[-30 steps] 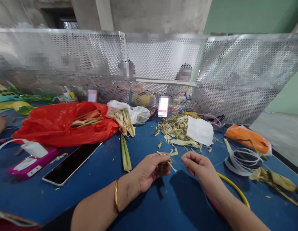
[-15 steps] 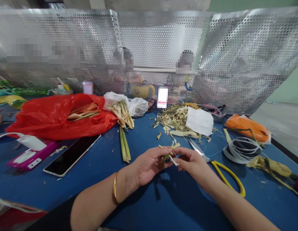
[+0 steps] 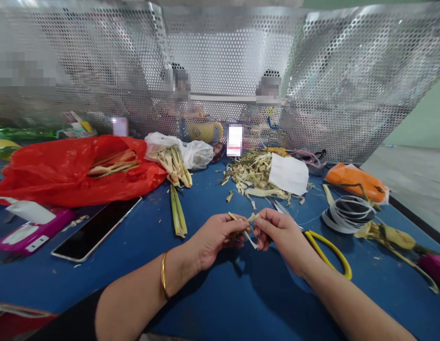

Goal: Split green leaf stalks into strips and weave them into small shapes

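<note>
My left hand (image 3: 220, 239), a gold bangle on its wrist, is closed on a small bundle of pale dried plant strips (image 3: 251, 239). Thumb and fingers of my right hand (image 3: 278, 232) are pinched together at the bundle's right side, on one strip's end; a thin thread seems to run there, too fine to follow. Fingers hide most of the bundle. Behind my right hand lie scissors (image 3: 338, 258) with yellow handles, their blades partly covered. Farther back is a heap of dried strips (image 3: 250, 173) with a white paper (image 3: 289, 174) on it.
Around the blue table (image 3: 205, 293) are a red plastic bag (image 3: 63, 166), a dark-screened phone (image 3: 97, 229), a purple power strip (image 3: 31, 237), green stalks (image 3: 177, 213), a coil of white line (image 3: 347, 213) and an orange packet (image 3: 358, 182). A perforated metal screen (image 3: 223, 57) stands behind; people sit beyond it.
My right hand has turned and drawn its fingers together into a pinch at the strips. My left hand keeps its hold. The whole view has shifted slightly, so things appear farther left.
</note>
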Demonstrator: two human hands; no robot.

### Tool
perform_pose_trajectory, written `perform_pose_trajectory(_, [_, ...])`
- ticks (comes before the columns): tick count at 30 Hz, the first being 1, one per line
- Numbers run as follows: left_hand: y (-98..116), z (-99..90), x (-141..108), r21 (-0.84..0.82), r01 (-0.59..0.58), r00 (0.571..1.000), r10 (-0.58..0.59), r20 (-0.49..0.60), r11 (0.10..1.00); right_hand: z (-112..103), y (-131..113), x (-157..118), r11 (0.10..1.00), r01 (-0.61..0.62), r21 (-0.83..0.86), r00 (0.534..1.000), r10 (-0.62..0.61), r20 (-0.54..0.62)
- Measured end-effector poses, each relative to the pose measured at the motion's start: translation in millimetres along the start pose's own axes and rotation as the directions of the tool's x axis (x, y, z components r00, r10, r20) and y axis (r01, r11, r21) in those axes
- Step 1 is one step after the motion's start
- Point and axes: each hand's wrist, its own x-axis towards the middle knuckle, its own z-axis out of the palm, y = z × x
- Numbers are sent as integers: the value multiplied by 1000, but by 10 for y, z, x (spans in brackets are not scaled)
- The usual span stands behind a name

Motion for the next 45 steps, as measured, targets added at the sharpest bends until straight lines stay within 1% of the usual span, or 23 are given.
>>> perform_pose_trajectory(3, [4, 24, -11, 127, -57, 994, 69, -87, 990, 16, 13, 0, 999, -12, 33, 1000, 12, -4])
perform_pose_trajectory(5, [14, 37, -18, 189, -86, 986, 111, -123, 978, 27, 8, -15, 998, -39, 49, 999, 37, 27])
perform_pose_trajectory(7, [25, 47, -24, 246, -109, 980, 146, -137, 963, 36, 0, -30, 996, -82, 15, 994, 81, 75])
perform_pose_trajectory(9, [35, 54, -30, 296, -130, 974, 177, -139, 946, 41, -1, -35, 990, -125, -59, 986, 131, 106])
perform_pose_trajectory(11, [42, 57, -36, 332, -137, 973, 190, -134, 933, 34, 6, -27, 983, -138, -118, 984, 149, 94])
perform_pose_trajectory(14, [49, 54, -36, 360, -127, 973, 187, -135, 924, 4, 15, -4, 981, -115, -154, 990, 126, 62])
perform_pose_trajectory(18, [41, 36, -21, 353, -113, 977, 169, -133, 929, -17, 3, 9, 986, -50, -161, 999, 52, 6])
perform_pose_trajectory(21, [26, 23, -11, 343, -102, 984, 146, -102, 934, 10, 5, 8, 987, -42, -154, 998, 36, -43])
perform_pose_trajectory(26, [14, 27, -11, 352, -96, 988, 132, -79, 931, 54, 38, 5, 996, 2, -94, 999, -6, -39])
perform_pose_trajectory(29, [25, 31, -17, 352, -77, 993, 105, -61, 933, 46, 45, 7, 989, 50, -136, 999, -53, -13])
perform_pose_trajectory(31, [37, 26, -20, 311, -52, 997, 70, -45, 949, 31, 41, 11, 985, 74, -157, 997, -78, -17])
perform_pose_trajectory(34, [52, 13, -22, 194, -9, 1000, 12, -15, 981, 4, 30, 22, 986, 97, -135, 992, -107, -61])
perform_pose_trajectory(36, [56, 9, -21, 149, 12, 1000, -11, -6, 989, -9, 27, 28, 985, 114, -132, 989, -126, -83])
perform_pose_trajectory(38, [55, 12, -19, 151, 18, 1000, -16, -15, 988, -15, 32, 29, 980, 131, -148, 986, -144, -85])
perform_pose_trajectory(41, [46, 26, -14, 196, 2, 999, 7, -42, 981, -14, 55, 27, 967, 156, -199, 983, -172, -67])
perform_pose_trajectory(45, [38, 38, -3, 236, -16, 997, 32, -64, 972, -30, 71, 48, 939, 155, -306, 986, -168, -18])
